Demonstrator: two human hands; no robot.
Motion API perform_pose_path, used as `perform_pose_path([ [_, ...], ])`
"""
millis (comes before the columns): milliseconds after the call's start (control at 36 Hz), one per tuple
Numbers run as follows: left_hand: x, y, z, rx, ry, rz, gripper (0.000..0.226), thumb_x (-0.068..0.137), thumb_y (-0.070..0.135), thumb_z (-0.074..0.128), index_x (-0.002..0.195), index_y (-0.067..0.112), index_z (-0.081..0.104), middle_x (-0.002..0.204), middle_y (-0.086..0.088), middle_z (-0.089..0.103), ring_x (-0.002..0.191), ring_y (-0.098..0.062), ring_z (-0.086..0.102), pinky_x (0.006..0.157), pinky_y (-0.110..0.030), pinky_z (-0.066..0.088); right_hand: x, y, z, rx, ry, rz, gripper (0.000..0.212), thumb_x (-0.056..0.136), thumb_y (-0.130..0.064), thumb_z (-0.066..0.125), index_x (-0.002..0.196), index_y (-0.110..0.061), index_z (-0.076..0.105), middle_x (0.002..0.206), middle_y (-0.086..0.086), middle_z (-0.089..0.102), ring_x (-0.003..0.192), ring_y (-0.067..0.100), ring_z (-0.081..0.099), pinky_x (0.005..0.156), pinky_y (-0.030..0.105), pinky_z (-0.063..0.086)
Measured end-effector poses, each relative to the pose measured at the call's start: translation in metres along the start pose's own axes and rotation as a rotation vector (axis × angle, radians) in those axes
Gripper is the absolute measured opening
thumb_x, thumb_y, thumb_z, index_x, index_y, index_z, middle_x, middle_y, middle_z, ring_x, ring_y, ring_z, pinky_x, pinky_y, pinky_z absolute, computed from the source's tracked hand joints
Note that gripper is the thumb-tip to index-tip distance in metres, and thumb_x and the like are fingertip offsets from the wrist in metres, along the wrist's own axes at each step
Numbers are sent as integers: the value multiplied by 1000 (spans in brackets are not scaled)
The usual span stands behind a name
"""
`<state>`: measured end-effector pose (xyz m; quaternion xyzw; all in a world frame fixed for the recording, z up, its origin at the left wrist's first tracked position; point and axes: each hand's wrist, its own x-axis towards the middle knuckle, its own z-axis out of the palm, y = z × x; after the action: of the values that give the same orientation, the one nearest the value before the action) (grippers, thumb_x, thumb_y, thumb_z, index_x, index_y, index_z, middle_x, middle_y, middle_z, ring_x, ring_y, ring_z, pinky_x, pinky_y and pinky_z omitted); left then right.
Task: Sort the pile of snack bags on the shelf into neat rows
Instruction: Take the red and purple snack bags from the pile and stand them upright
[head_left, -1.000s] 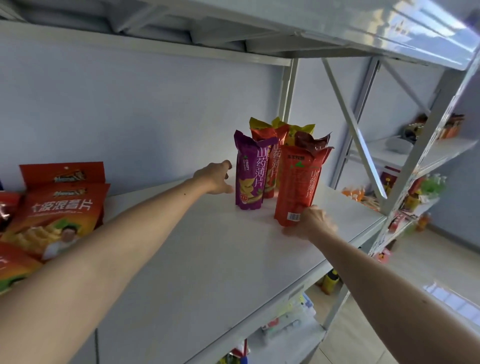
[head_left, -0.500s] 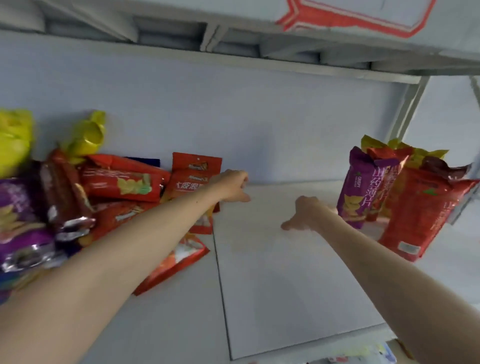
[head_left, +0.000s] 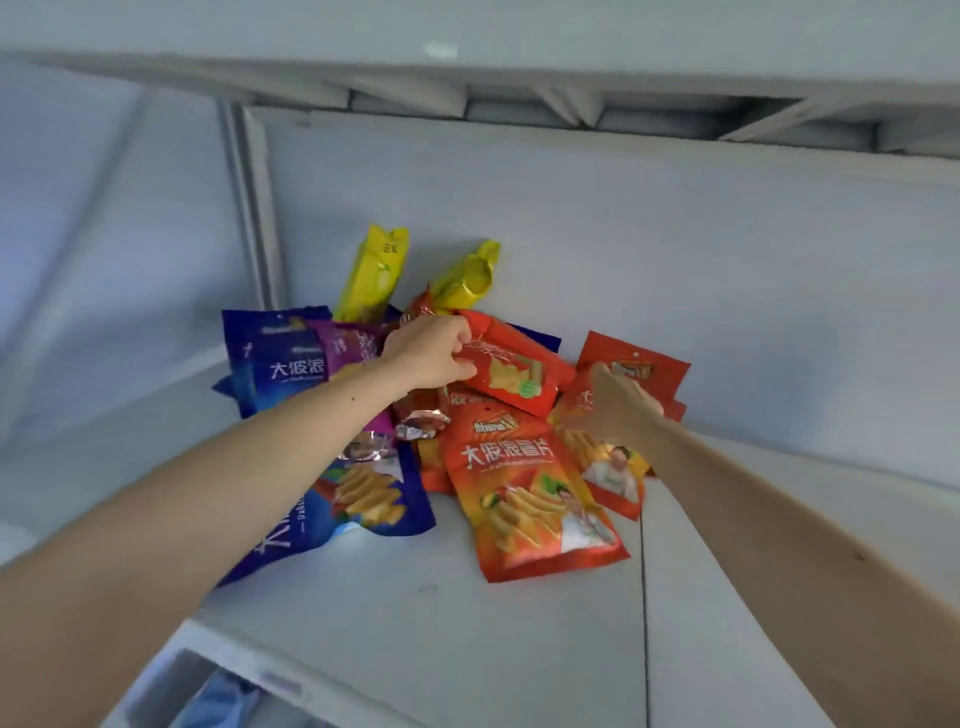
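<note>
left hand: fingers curled, pinching the near end of a long red foil snack pack that lies tilted on top of the pile.
right hand: laid over a flat red pouch with a hang hole at the pile's right edge; seen from the back, so i cannot tell whether its fingers grip the pouch or only rest on it.
pile: jumbled against the pale back wall, on the white metal shelf.
front of pile: a large orange-red chip bag with white lettering lies flat, just beside a dark blue chip bag (partly under the left forearm).
left of pile: a second blue bag leans up, a purple pack against it.
back of pile: two yellow foil packs stand tilted toward the wall.
</note>
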<state>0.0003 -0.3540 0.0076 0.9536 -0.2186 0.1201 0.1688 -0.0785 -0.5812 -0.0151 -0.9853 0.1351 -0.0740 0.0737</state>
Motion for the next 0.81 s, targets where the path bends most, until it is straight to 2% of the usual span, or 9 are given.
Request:
perform_pose_path([
  [56, -1, -15, -5, 24, 35, -68, 52, 81, 46, 71, 122, 17, 56, 118, 1, 63, 107, -21, 61, 84, -38, 52, 12, -12, 6, -9, 12, -60, 83, 75, -48, 75, 138, -12, 37, 133, 9, 49, 116, 28, 52, 80, 39, 51],
  [83, -1, -20, -6, 34, 32, -105, 57, 82, 48, 70, 123, 12, 54, 119, -4, 61, 107, -25, 60, 82, -38, 51, 18, -18, 8, -24, 15, -86, 90, 75, -49, 76, 143, -11, 32, 139, 10, 44, 124, 30, 46, 92, 43, 49],
  [139, 0, -28, -5, 36, 2, -187, 68, 82, 54, 67, 126, 6, 48, 123, -13, 55, 109, -30, 57, 80, -38, 47, 27, -28, 12, -41, 6, -128, 97, 76, -50, 76, 148, -11, 25, 146, 10, 39, 132, 31, 39, 103, 46, 42],
  [306, 3, -31, 8, -92, -67, -341, 86, 90, 54, 58, 144, -3, 25, 137, -19, 50, 123, -33, 53, 94, -39, 46, 55, -44, 26, -78, -60, -181, 100, 78, -54, 73, 152, -13, 18, 151, 10, 37, 137, 35, 34, 106, 51, 36],
  [417, 7, -28, 14, -173, -99, -410, 97, 89, 55, 59, 151, -3, 11, 147, -19, 41, 130, -35, 47, 102, -41, 45, 64, -48, 32, -125, -42, -194, 91, 79, -51, 73, 147, -12, 27, 147, 12, 39, 134, 36, 36, 105, 49, 38],
  [528, 11, -22, 12, -172, -130, -448, 111, 82, 59, 66, 152, -4, 6, 151, -17, 36, 135, -32, 43, 103, -37, 41, 68, -51, 37, -221, 10, -214, 86, 77, -50, 75, 141, -9, 35, 140, 17, 36, 128, 35, 39, 104, 45, 39],
  [639, 16, -22, 13, -189, -158, -479, 125, 71, 63, 74, 153, -1, 4, 155, -14, 31, 138, -32, 38, 108, -39, 38, 70, -53, 39, -200, 25, -192, 83, 76, -47, 77, 138, -7, 38, 137, 17, 37, 125, 35, 40, 103, 44, 40],
  [750, 17, -15, 16, -225, -114, -484, 124, 74, 49, 78, 153, 2, -6, 159, -18, 13, 143, -35, 28, 110, -43, 34, 68, -50, 35, -156, 63, -159, 83, 80, -44, 76, 141, -9, 34, 138, 17, 43, 129, 37, 42, 105, 46, 37],
  [806, 18, -12, 13, -221, -58, -466, 123, 74, 43, 80, 153, 3, -6, 159, -20, 8, 141, -38, 30, 109, -44, 35, 65, -45, 31, -124, 90, -142, 78, 81, -45, 75, 139, -10, 35, 133, 15, 51, 125, 35, 46, 103, 45, 39],
])
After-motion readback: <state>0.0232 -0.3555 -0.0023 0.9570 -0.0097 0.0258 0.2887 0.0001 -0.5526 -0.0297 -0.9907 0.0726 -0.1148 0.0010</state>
